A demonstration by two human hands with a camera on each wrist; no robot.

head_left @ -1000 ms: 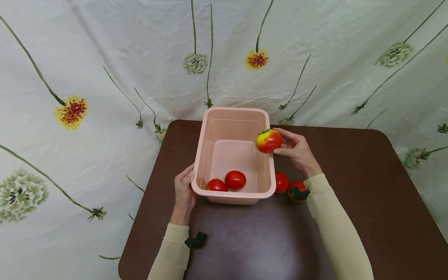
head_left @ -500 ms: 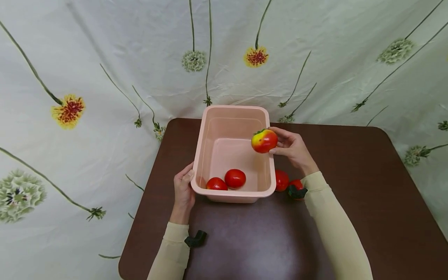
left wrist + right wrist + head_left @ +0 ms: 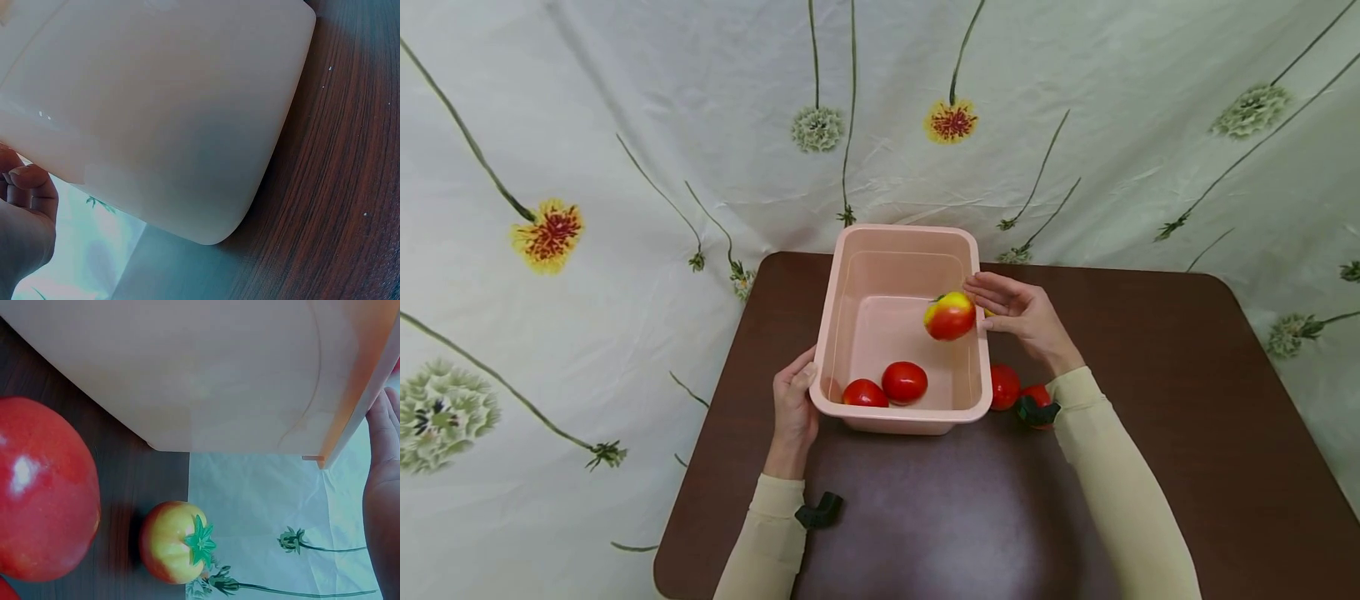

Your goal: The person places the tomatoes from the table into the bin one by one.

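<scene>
Your right hand [image 3: 1026,321], fingers extended, grips nothing; the red-yellow tomato [image 3: 950,317] is just beside it, mid-frame, over the pink bin [image 3: 917,415]. Your left hand [image 3: 795,407] grips the bin's rim, left of centre. Two red tomatoes [image 3: 904,382] lie inside, lower centre; further tomatoes [image 3: 1003,387] rest rightward on the brown table [image 3: 917,517].

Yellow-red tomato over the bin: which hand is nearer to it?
Right. The right hand is close beside the tomato; the left hand holds the bin at its left edge, farther away.

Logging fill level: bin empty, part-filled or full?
Part-filled: bin holds two red tomatoes, much of its floor bare; red-yellow tomato blurred above.
</scene>
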